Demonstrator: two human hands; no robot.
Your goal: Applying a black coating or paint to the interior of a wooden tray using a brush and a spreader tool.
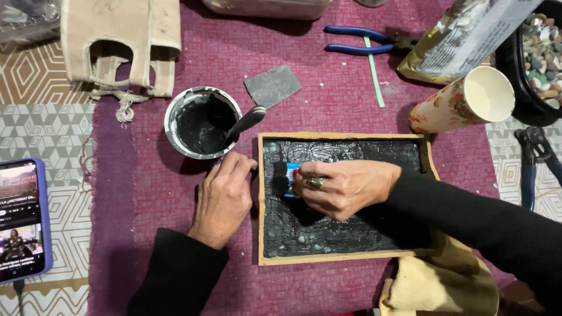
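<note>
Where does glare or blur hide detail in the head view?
Head view: wet sheen glints on the black tray surface and the paint cup; right hand casts a shadow beneath it; left hand is sharp; phone slightly soft.

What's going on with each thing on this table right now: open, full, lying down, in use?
Tray: flat, coated in dark paste.
Sponge: pinched in the right hand, pressed on the tray.
Left hand: resting by the tray's edge, holding nothing.
Pot: upright, open, dark paste inside, a tool leaning in it.
Paper cup: tipped on its side, looks empty.
Blue pliers: lying closed.
Phone: screen lit.
</note>
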